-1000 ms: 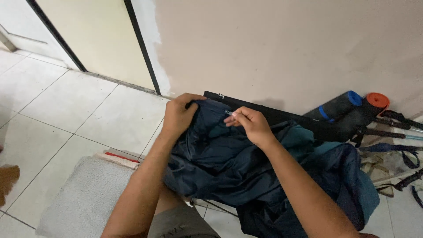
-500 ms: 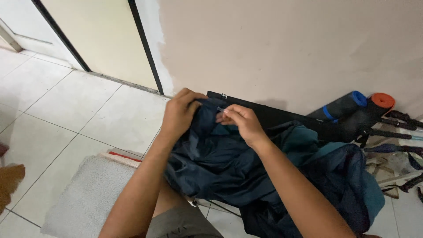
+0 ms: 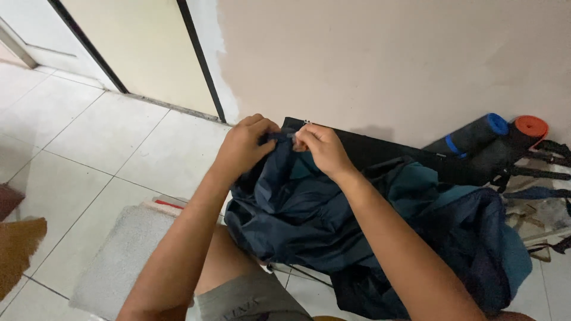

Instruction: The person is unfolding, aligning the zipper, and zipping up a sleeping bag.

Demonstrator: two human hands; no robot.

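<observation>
Garment: the crumpled dark navy nylon jacket lies heaped across my lap and spills toward 4 o'clock onto the floor; its top edge is lifted up in front of me at 12 o'clock.
Left grip: my left hand is closed, fingers curled around a bunch of that top edge.
Right grip: my right hand is closed too, pinching what looks like a small zipper pull or fastener at the fabric edge; the piece is too small to tell for sure.
Hand pose: both hands meet knuckle to knuckle, nearly touching, wrists bent inward, forearms coming up from 6 o'clock and converging.
Risk: I judge the thin cloth could snag in the fastener if I tug while the edge is slack, since so much loose fabric bunches just under my fingers.
Risk two: the heavy heap hanging at 4 o'clock may drag the edge out of my pinch.
Behind: a flat black case leans at the wall.
At 2 o'clock: a rolled black foam mat with a blue end beside one with an orange end.
At 8 o'clock: a grey floor mat on the white tiled floor.
</observation>
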